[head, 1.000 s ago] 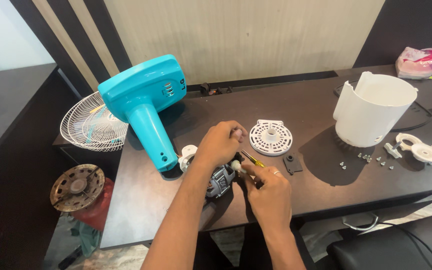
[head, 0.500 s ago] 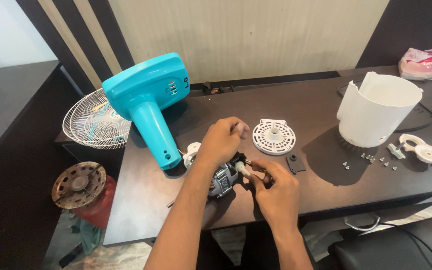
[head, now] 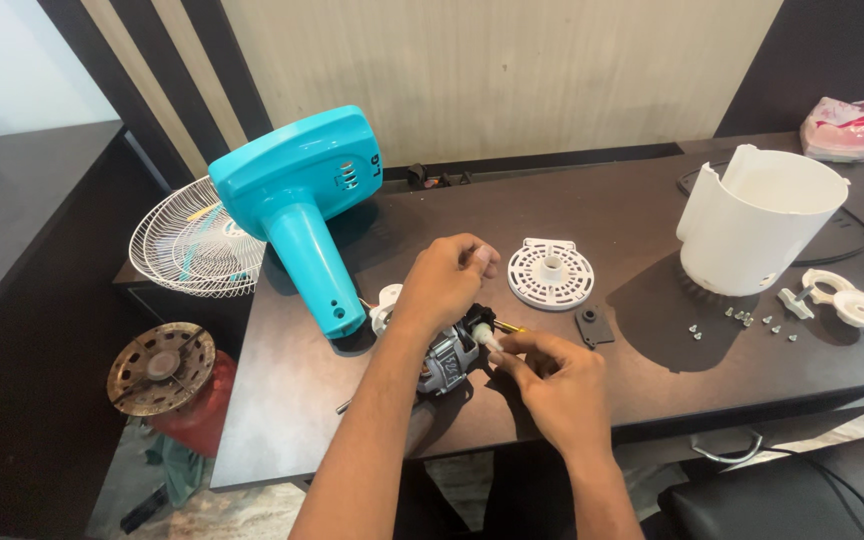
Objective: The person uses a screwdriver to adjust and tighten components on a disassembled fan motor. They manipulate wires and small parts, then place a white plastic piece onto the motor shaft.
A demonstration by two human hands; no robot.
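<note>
Gripping one fan motor (head: pixel 449 358) between two hands: left hand (head: pixel 444 278), right hand (head: pixel 552 385).

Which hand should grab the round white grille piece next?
Probably the right hand. It sits nearer the round white grille piece, and only its fingertips pinch the small white part. The left hand is steadying the fan motor.

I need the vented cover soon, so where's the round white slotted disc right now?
In the head view, the round white slotted disc lies flat on the dark table, just right of the left hand, with the white cylindrical housing farther right.
</note>
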